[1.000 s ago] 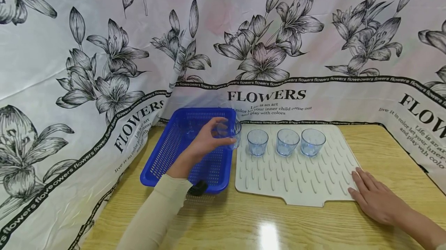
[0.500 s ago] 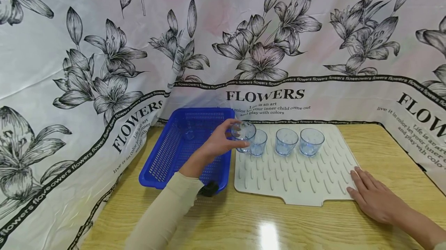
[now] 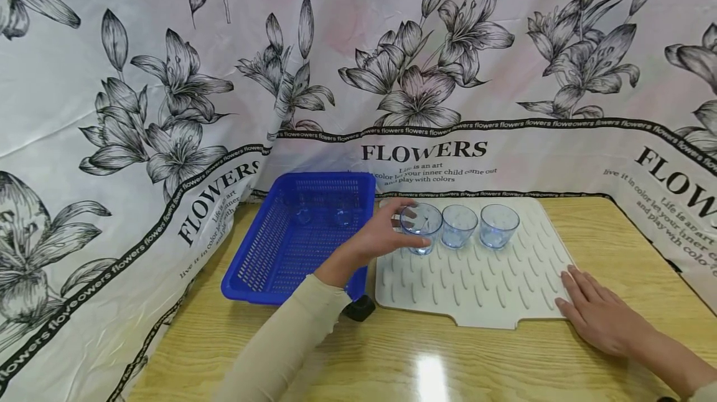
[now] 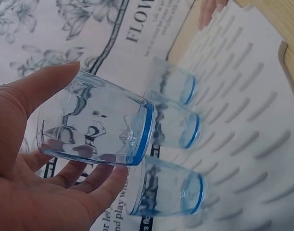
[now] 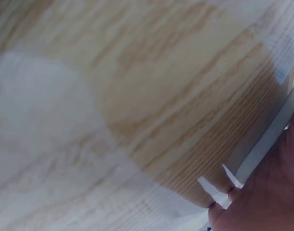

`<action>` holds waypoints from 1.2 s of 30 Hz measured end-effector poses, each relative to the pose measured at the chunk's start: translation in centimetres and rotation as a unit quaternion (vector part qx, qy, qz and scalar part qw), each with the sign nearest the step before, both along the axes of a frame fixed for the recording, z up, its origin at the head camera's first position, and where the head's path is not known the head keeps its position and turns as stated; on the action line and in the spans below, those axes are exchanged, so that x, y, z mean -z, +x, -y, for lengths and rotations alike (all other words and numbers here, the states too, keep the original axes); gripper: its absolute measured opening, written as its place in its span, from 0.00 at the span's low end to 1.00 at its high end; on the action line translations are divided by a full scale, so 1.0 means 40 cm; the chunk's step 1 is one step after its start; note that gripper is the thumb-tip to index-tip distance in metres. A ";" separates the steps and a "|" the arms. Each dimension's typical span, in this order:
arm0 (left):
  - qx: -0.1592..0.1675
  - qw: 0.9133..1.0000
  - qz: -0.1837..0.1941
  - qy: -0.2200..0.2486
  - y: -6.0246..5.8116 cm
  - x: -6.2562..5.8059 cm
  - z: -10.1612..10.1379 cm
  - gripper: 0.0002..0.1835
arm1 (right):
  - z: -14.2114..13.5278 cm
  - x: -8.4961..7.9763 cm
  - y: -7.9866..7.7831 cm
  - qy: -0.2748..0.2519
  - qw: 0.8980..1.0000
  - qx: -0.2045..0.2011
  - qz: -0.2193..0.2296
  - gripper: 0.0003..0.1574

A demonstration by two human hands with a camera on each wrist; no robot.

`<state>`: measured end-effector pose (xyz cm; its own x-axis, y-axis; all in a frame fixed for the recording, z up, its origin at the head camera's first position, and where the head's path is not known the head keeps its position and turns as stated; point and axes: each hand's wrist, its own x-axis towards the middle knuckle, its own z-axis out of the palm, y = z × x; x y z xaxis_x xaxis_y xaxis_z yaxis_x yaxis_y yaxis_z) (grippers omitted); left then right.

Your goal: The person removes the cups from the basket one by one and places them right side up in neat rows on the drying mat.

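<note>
A clear bluish glass tumbler (image 3: 424,220) is gripped by my left hand (image 3: 383,234), thumb on one side and fingers on the other. In the left wrist view this held tumbler (image 4: 96,122) is tilted and apart from the mat. Two tumblers stand upright on the white ridged mat (image 3: 465,290): one tumbler (image 3: 459,228) beside the held one, another tumbler (image 3: 498,228) to its right. A third standing tumbler (image 4: 168,187) shows in the left wrist view; the held one covers it in the head view. My right hand (image 3: 602,315) rests, fingers extended, on the mat's right edge.
A blue perforated plastic basket (image 3: 246,265) stands left of the mat, with a couple of faint glasses (image 3: 343,215) inside. Wood-grain table (image 3: 476,364) lies in front. A flower-printed cloth (image 3: 313,159) hangs close behind and at the left.
My left hand has carried the held tumbler rightward, from above the basket's right rim to over the mat, in front of the leftmost standing tumbler. My right hand has stayed at the mat's edge.
</note>
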<state>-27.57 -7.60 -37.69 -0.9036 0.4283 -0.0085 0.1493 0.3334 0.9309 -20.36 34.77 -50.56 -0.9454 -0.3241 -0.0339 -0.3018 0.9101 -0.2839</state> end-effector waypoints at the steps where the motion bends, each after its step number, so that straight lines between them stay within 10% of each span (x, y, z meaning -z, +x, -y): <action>1: 0.003 1.000 0.004 0.004 0.001 0.001 -0.010 0.41 | 0.000 0.000 0.000 0.001 1.000 0.001 0.000 0.43; 19: 0.060 0.997 0.041 0.010 0.001 0.063 -0.207 0.43 | 0.002 -0.010 -0.011 0.011 1.000 -0.002 -0.002 0.43; 36: 0.038 0.998 0.025 -0.032 0.013 0.145 -0.375 0.41 | -0.002 -0.010 0.001 0.014 1.000 0.003 0.002 0.43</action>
